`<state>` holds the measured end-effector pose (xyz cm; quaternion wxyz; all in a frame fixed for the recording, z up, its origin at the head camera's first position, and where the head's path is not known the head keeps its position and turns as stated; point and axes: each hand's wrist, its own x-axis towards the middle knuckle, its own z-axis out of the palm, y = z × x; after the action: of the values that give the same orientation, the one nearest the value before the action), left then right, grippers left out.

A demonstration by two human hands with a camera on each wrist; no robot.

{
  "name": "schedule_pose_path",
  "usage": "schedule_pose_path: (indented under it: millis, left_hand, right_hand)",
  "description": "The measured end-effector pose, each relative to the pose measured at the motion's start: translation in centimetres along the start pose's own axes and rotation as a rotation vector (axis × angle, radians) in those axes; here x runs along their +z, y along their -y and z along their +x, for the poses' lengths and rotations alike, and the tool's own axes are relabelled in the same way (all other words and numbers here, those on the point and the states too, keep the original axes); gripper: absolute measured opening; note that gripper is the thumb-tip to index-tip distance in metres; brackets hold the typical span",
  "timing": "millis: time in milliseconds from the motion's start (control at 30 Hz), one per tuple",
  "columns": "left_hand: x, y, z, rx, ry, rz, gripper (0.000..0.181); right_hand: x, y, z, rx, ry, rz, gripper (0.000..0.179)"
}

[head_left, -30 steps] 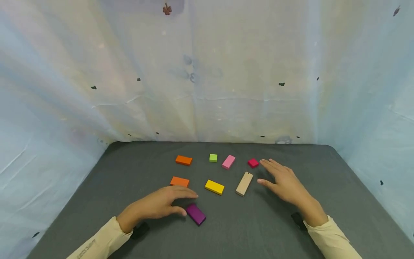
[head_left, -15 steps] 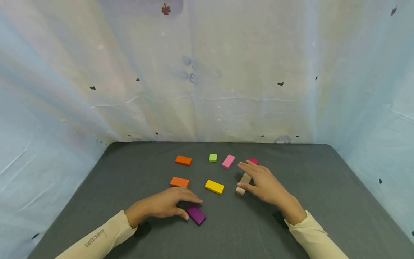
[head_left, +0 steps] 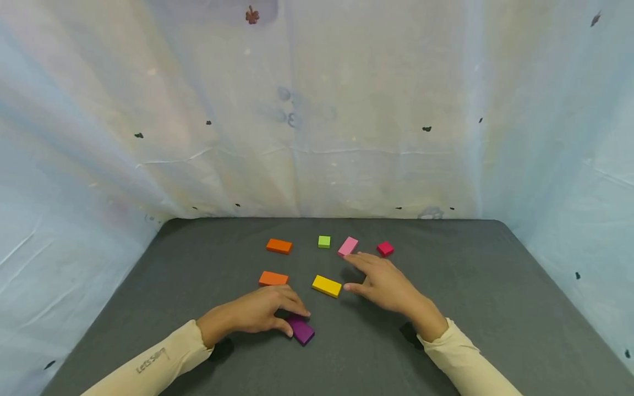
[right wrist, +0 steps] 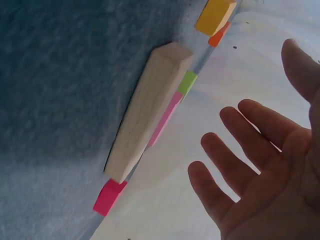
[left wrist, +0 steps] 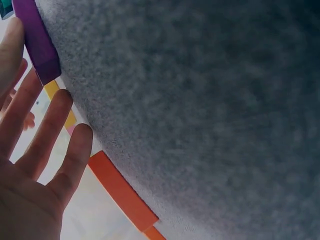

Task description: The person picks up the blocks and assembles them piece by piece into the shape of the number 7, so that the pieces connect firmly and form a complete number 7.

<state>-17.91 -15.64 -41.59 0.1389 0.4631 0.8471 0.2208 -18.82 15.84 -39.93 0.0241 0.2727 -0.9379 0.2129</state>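
Beside the left hand (head_left: 258, 311), the table (head_left: 356, 357) bears a purple block (head_left: 303, 331).

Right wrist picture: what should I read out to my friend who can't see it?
An open right hand, fingers apart and holding nothing, hovers near a pale wooden block on a dark table. Also showing are a red block, pink block, green block, orange block and yellow block, with a whitish sheet behind.

Tbl (head_left: 495, 286) is dk gry w/ purple blk (head_left: 302, 331), tan blk (right wrist: 145, 115), yellow blk (head_left: 327, 286), orange blks (head_left: 279, 246), pink blk (head_left: 348, 245), red blk (head_left: 385, 248).
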Motion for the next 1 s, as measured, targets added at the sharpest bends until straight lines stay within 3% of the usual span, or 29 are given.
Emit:
schedule_pose_path:
  millis: [233, 567, 1000]
  left_hand:
    - [0.1, 0.4, 0.2, 0.053, -0.017, 0.037, 0.034]
    - [0.1, 0.3, 0.4, 0.062, -0.024, 0.058, 0.032]
    - [0.3, -0.9, -0.1, -0.039, 0.001, 0.056, 0.028]
  right_hand:
    - [0.7, 0.7, 1.1, -0.033, 0.046, 0.016, 0.067]
    - [1.6, 1.2, 2.0, -0.045, 0.078, -0.009, 0.064]
    - [1.9, 1.7, 2.7, -0.033, 0.105, -0.004, 0.060]
